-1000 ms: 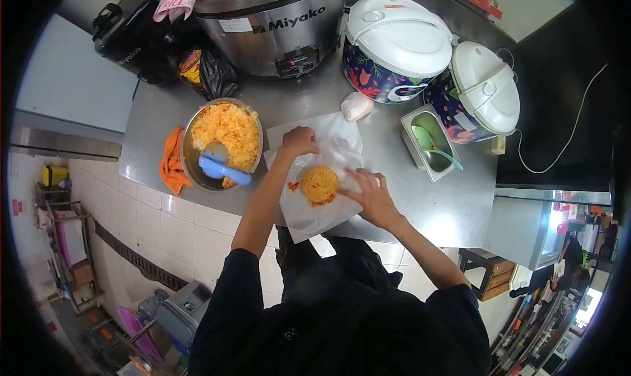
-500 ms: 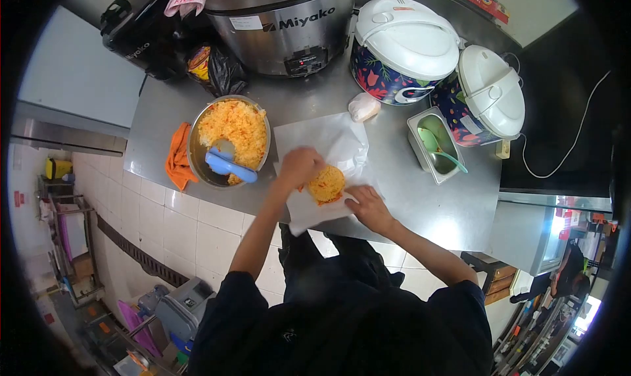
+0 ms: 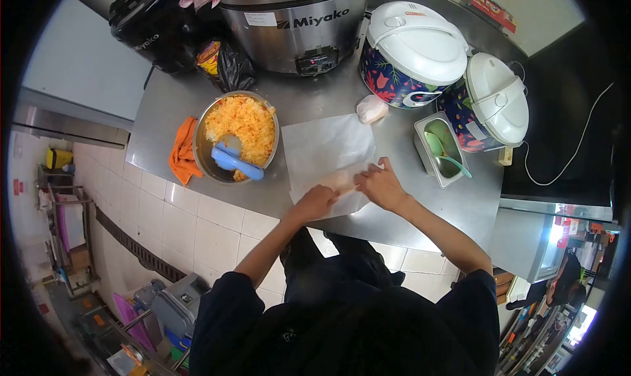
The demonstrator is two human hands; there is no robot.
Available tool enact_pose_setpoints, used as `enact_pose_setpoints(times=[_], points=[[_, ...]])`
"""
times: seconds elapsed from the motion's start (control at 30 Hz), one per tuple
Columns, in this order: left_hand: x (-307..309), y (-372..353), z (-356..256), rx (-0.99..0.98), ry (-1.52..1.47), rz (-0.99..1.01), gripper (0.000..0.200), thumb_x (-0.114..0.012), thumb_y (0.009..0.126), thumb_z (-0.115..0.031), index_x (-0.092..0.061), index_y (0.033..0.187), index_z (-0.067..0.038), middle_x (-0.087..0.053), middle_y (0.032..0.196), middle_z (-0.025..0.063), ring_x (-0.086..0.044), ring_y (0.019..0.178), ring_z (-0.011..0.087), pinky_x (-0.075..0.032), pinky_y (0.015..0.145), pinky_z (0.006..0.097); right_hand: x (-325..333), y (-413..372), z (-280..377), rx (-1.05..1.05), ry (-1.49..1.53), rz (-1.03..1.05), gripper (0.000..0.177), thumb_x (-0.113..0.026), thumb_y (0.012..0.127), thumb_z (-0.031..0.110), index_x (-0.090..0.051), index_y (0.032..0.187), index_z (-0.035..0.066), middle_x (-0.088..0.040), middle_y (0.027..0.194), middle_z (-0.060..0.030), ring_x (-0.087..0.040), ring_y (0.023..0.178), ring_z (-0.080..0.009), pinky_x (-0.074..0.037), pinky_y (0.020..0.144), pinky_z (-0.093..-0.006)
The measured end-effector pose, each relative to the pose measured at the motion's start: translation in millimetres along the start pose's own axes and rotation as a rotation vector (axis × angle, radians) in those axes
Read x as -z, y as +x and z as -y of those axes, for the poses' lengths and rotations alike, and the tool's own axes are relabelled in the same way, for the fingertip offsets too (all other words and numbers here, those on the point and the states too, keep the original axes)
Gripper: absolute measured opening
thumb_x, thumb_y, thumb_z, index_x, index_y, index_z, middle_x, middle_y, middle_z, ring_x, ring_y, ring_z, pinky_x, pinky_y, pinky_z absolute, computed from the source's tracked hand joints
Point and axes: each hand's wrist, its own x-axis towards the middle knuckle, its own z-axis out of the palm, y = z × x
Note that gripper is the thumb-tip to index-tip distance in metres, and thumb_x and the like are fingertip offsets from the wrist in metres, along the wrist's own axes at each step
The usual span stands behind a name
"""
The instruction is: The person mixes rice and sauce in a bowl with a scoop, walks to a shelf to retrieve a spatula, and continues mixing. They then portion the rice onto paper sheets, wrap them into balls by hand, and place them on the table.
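Observation:
White wrapping paper [image 3: 327, 142] lies on the steel counter in front of me, its near part folded over. Under that fold the rice portion is covered, with only a faint warm tint showing through. My left hand [image 3: 315, 202] grips the fold at its left end, fingers bent. At the right end, my right hand [image 3: 382, 184] pinches the same paper with curled fingers. To the left stands a metal bowl [image 3: 199, 154] of orange rice [image 3: 244, 123], with a blue-handled scoop [image 3: 236, 162] resting in it. An orange cloth [image 3: 184, 151] lies beside the bowl.
A large Miyako rice cooker [image 3: 296, 34] stands at the back. Two white-lidded, flower-patterned containers [image 3: 417, 44] are at the back right. Nearer are a small wrapped bundle [image 3: 372, 109] and a metal pan [image 3: 424, 154] holding a green spoon [image 3: 450, 162]. The counter's front edge is close to my body.
The near side of the paper has been folded over the rice, which was in plain sight before. My left hand came down toward me; my right hand rose slightly and closed on the paper.

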Motion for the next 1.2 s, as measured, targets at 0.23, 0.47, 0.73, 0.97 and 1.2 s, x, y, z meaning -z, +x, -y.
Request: enact_pose_setpoints(times=[0.23,0.47,0.73,0.97,1.2], points=[[46.3,17.8,36.7,0.354,-0.162,0.278,0.026,-0.056,0.077,-0.023,-0.061,0.075,0.002,-0.061,0.071,0.016,-0.061,0.072,0.028,-0.046,0.065,0.0393,-31.6,66.9,-53.8,-0.206,0.369,0.498,0.041,-0.069,0.066,0.034,-0.06,0.094,0.005,-0.06,0.095,-0.0109,-0.057,0.09,-0.0274,-0.044,0.074,-0.0389],[6.6,-17.1,17.9,0.453,0.491,-0.418,0.019,-0.059,0.073,-0.017,-0.055,0.085,-0.002,-0.056,0.081,0.0122,-0.057,0.076,0.0294,-0.046,0.068,0.0401,-37.7,56.0,-24.3,-0.46,0.027,0.11,0.024,-0.06,0.07,0.016,-0.06,0.094,0.009,-0.057,0.095,-0.0072,-0.056,0.091,-0.0226,-0.043,0.077,-0.0352],[-35.2,-34.5,22.8,0.275,0.0,-0.379,0.021,-0.05,0.073,-0.002,-0.05,0.094,-0.004,-0.05,0.093,0.0108,-0.048,0.092,0.0304,-0.042,0.074,0.0409,-104.1,-4.5,-25.0,-0.044,0.127,-0.421,0.024,-0.06,0.067,0.013,-0.058,0.091,0.008,-0.054,0.087,-0.0045,-0.051,0.09,-0.0204,-0.037,0.087,-0.0394],[-25.7,-50.8,17.8,0.025,0.176,-0.511,0.028,-0.051,0.072,-0.003,-0.051,0.099,-0.001,-0.055,0.086,0.0131,-0.048,0.086,0.0302,-0.039,0.081,0.0391,-61.0,-16.4,-34.2,0.045,0.129,-0.334,0.03,-0.061,0.072,0.016,-0.058,0.101,0.011,-0.057,0.099,-0.0021,-0.048,0.102,-0.0197,-0.024,0.1,-0.0463],[9.9,8.2,38.4,0.326,0.077,0.011,0.029,-0.058,0.067,-0.007,-0.053,0.095,-0.005,-0.055,0.087,0.0119,-0.05,0.09,0.0299,-0.04,0.079,0.0381,-52.9,63.7,-29.8,-0.231,-0.036,0.029,0.021,-0.065,0.066,0.017,-0.059,0.085,0.011,-0.06,0.082,-0.004,-0.054,0.089,-0.0219,-0.034,0.08,-0.0373]])
